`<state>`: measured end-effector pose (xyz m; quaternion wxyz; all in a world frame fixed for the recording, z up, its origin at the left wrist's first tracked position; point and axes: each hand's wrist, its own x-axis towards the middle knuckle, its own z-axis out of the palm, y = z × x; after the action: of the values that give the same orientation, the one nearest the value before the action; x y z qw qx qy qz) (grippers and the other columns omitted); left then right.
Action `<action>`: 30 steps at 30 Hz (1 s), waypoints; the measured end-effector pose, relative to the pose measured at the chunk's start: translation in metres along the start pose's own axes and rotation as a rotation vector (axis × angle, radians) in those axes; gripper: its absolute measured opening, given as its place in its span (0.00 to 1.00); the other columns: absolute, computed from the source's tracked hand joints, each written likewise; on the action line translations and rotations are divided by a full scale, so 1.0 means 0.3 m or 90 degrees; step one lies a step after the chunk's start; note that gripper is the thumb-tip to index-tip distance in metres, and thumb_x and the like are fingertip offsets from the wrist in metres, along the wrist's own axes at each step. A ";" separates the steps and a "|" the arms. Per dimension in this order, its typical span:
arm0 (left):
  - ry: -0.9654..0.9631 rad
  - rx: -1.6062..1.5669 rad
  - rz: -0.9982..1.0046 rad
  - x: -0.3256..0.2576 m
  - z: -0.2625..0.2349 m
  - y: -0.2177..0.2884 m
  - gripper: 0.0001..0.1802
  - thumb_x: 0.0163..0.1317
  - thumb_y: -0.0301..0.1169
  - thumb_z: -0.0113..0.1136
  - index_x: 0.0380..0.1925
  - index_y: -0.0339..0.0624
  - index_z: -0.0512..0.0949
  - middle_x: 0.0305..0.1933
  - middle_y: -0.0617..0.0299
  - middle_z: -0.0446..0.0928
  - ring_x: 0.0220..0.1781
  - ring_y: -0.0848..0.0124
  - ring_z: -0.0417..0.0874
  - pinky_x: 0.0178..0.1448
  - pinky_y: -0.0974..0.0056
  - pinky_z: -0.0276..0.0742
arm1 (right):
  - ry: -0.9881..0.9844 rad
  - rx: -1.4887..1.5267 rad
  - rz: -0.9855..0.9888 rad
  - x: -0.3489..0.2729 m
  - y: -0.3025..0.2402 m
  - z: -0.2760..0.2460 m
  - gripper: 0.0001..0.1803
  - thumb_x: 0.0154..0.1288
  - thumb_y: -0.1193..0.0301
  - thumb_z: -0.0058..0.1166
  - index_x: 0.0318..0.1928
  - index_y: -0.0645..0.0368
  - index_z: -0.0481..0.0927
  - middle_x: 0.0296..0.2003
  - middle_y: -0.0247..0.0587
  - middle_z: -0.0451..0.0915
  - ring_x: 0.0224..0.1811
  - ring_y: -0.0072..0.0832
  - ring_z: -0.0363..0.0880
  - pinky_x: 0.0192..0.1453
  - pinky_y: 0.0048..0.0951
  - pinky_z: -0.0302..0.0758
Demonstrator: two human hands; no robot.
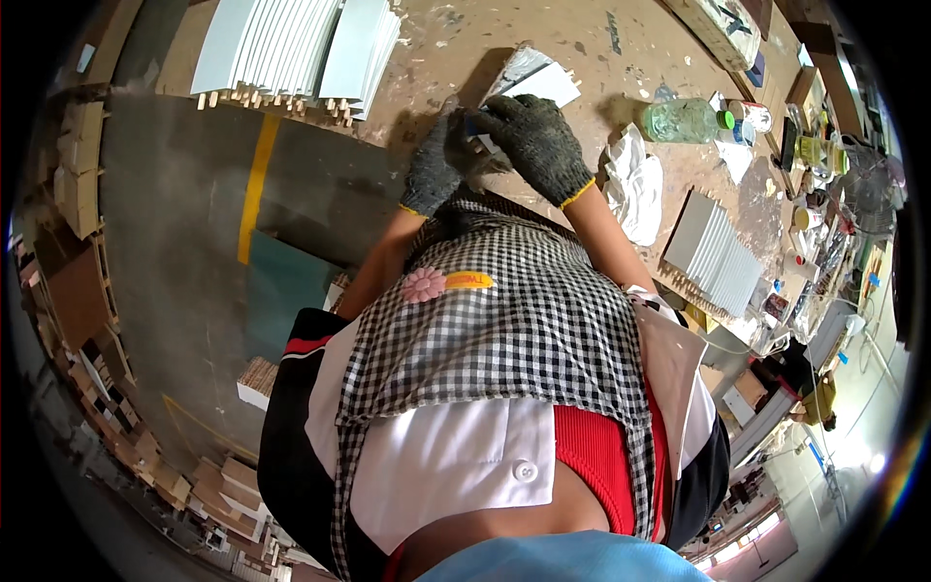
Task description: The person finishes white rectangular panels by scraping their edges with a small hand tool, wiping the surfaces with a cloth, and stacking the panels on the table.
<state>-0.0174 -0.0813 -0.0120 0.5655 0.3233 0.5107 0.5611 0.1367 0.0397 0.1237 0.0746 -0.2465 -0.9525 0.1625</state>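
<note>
My left hand (pixel 435 163) and my right hand (pixel 539 142) wear dark grey knit gloves with yellow cuffs. They meet over the table edge, in front of my checked apron. A white panel (pixel 554 85) with a greyish, smeared side and wooden dowels at its end shows beyond my right hand. Part of it appears again between the hands, where my left hand grips its near end. The right hand's fingers are bent over it toward the left. A small bluish thing shows at those fingertips, too hidden to name.
White panels with dowels (pixel 281 48) stand in a row at the far left; more panels (pixel 713 254) lie at the right. Near my right hand are a crumpled white cloth (pixel 632 184) and a clear bottle (pixel 679 120) with a green cap. A fan (pixel 866 191) stands farther right.
</note>
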 end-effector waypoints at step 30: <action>0.011 0.186 0.114 -0.014 0.012 0.130 0.50 0.61 0.20 0.71 0.80 0.43 0.55 0.74 0.48 0.71 0.75 0.56 0.71 0.75 0.57 0.71 | -0.216 0.084 0.108 -0.088 -0.059 -0.164 0.19 0.65 0.71 0.57 0.57 0.53 0.84 0.53 0.45 0.84 0.48 0.45 0.84 0.51 0.42 0.81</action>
<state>-0.0253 -0.0784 0.0267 0.4563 0.4412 0.5607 0.5317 0.1627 0.0253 0.1743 -0.0851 -0.2892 -0.9147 0.2692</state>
